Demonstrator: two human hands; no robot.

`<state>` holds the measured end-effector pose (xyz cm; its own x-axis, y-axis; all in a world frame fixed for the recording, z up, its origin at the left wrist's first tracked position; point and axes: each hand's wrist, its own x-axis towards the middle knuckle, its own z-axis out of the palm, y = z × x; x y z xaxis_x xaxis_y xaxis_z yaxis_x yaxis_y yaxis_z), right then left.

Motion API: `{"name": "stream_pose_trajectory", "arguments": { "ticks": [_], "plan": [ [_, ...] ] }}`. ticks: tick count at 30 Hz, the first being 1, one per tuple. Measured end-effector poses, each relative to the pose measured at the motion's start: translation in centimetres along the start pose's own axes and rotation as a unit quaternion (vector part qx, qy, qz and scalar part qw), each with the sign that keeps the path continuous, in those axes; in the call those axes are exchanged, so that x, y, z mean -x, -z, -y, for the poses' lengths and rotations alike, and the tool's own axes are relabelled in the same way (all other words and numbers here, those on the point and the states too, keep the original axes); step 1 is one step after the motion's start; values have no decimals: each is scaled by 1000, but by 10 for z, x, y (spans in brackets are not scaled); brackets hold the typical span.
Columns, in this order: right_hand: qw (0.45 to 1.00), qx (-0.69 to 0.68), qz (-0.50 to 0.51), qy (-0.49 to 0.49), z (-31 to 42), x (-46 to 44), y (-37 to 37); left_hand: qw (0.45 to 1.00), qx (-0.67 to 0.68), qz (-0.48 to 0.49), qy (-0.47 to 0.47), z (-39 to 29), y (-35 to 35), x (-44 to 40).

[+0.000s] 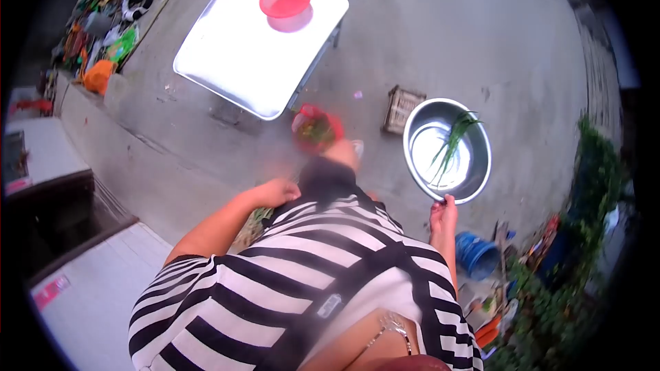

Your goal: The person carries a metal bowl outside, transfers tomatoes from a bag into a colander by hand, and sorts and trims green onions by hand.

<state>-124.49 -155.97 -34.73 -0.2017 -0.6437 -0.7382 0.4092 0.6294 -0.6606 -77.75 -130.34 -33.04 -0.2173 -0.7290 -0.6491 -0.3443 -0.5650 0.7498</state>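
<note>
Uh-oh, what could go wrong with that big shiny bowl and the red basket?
The right hand holds the shiny bowl at just one edge, so it might tip or slip. If it tips, the long green stalks could slide out onto the ground. The red basket looks very near the person's leg, so a step might knock it over.

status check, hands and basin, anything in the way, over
Right hand gripping metal basin by rim, green stalks inside. Left hand at dark clothing. Crate on ground near basin.
</note>
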Motion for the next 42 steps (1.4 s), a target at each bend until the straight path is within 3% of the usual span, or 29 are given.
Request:
{"name": "stream_pose_trajectory", "arguments": {
  "ticks": [3,4,6,7,10,11,12,14,16,17,18,20,21,23,25,27,29,30,31,32,34,35,36,37,38,40,41,42],
  "plan": [
    [996,82,36,-11,13,-49,-80,999,47,4,16,0,2,-39],
    [992,106,74,-10,9,-71,-103,994,110,-5,13,26,-3,-67],
    [975,161,155,-3,1,-126,-156,995,82,-47,16,45,8,-105],
    [964,187,189,-14,-9,-160,-185,976,217,-33,0,76,3,-131],
    [928,279,245,-23,-35,-224,-274,981,154,-116,22,111,-8,-155],
    [916,310,252,-28,-42,-227,-312,969,213,-122,30,87,-3,-144],
    [905,338,254,-34,-49,-226,-341,949,298,-96,26,116,-26,-158],
    [882,390,264,-30,-72,-252,-387,918,367,-143,33,135,-65,-171],
    [860,406,298,-77,-81,-233,-440,889,432,-143,37,93,-62,-166],
    [823,442,353,-52,-97,-268,-455,880,439,-169,67,46,-36,-149],
    [784,471,404,-21,-114,-306,-467,856,459,-219,91,12,-25,-143],
    [795,464,363,-145,-136,-297,-512,797,493,-324,130,-58,-4,-131],
    [785,479,375,-114,-152,-303,-526,742,521,-405,119,-99,3,-126],
    [759,487,406,-150,-170,-303,-555,750,576,-284,159,-37,-73,-205],
    [753,476,409,-197,-194,-326,-584,760,529,-316,207,-66,-94,-257],
    [750,440,433,-237,-201,-339,-613,737,599,-245,196,-96,-121,-297],
    [734,427,459,-261,-208,-361,-639,725,651,-188,122,-116,-141,-335],
    [735,420,461,-266,-210,-348,-650,758,615,-198,91,-123,-132,-345],
    [740,416,455,-269,-209,-316,-655,814,557,-142,86,-122,-136,-363],
    [744,395,465,-273,-227,-340,-641,869,477,-99,86,-84,-161,-440],
    [721,468,440,-261,-223,-287,-621,884,435,-126,114,-63,-125,-439],
    [709,495,435,-253,-228,-287,-604,859,449,-176,174,-39,-134,-464],
    [590,583,496,-258,-236,-305,-588,790,491,-263,257,-20,-121,-472],
    [455,655,545,-258,-248,-329,-569,671,531,-440,272,5,-132,-492],
    [308,713,578,-250,-262,-355,-549,594,588,-489,249,41,-140,-520],
    [118,753,632,-143,-317,-380,-511,545,582,-548,253,91,-120,-528],
    [21,754,651,-89,-357,-394,-493,577,516,-563,289,110,-102,-515],
    [3,732,680,-48,-400,-402,-481,545,511,-591,304,143,-106,-532]
  ]
}}
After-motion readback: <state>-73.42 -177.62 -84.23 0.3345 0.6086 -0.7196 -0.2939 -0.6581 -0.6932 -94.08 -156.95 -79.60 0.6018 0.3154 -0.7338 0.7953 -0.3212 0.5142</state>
